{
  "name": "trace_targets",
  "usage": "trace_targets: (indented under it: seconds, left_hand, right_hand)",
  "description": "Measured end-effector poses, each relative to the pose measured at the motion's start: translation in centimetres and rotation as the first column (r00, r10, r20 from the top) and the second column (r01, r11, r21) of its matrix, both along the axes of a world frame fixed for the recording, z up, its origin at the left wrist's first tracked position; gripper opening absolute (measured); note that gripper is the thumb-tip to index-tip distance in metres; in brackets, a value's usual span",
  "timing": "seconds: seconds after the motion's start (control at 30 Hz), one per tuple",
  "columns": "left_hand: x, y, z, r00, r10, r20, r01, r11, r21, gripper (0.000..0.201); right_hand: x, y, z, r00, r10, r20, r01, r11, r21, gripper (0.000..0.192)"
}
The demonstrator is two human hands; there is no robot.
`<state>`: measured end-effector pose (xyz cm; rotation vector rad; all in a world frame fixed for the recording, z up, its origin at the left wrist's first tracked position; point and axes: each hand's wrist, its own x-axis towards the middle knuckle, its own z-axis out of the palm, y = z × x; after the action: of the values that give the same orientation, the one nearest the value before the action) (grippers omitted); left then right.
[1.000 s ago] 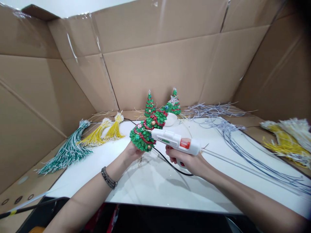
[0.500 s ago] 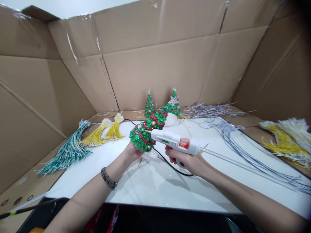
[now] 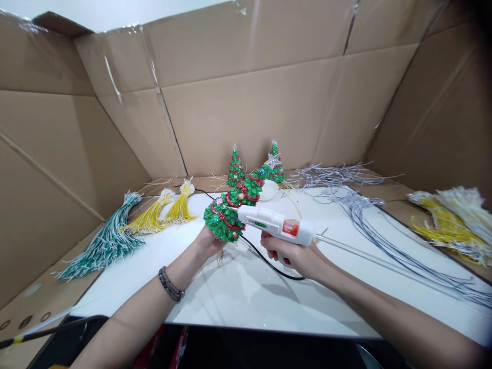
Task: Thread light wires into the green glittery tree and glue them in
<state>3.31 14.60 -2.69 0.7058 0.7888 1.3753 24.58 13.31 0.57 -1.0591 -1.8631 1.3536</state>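
A green Christmas tree figurine (image 3: 230, 212) with red garlands, small baubles and a silver star is tilted to the right above the table. My left hand (image 3: 210, 241) is closed round its base from below; most of the fingers are hidden behind the tree. In my right hand (image 3: 294, 252) is a white glue gun (image 3: 274, 223), gripped by its handle, with a long clear glue stick (image 3: 357, 247) sticking out of the back. The nozzle points left and meets the lower part of the tree; whether it touches the surface I cannot tell.
Two more tree figurines (image 3: 236, 166) stand at the back by the cardboard wall (image 3: 249, 113). Teal wire bundles (image 3: 103, 238) and yellow ones (image 3: 182, 205) lie left. Grey-blue wires (image 3: 369, 220) and further yellow bundles (image 3: 442, 220) lie right. A black cord (image 3: 269, 262) crosses the white table (image 3: 230, 302).
The whole view has shifted slightly. Both hands, the tree figurine and the glue gun keep nearly the same positions relative to each other.
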Motion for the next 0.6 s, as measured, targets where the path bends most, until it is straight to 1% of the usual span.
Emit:
trace_targets:
  seconds: [0.1,0.4,0.6]
  left_hand:
    - [-0.07,0.02,-0.1,1.0,0.001,0.001,-0.001,1.0,0.022,0.026]
    - [-0.07,0.0,0.09,1.0,0.017,-0.021,-0.017,1.0,0.007,0.023]
    - [-0.11,-0.02,0.05,1.0,0.02,-0.024,-0.02,1.0,0.014,0.026]
  right_hand:
    - [-0.05,0.05,0.05,1.0,0.004,-0.001,-0.004,1.0,0.006,0.02]
    - [0.2,-0.15,0.03,0.999,-0.028,0.024,0.027,0.999,0.017,0.019]
    - [0.16,-0.32,0.5,0.999,-0.032,0.026,0.031,0.999,0.016,0.016]
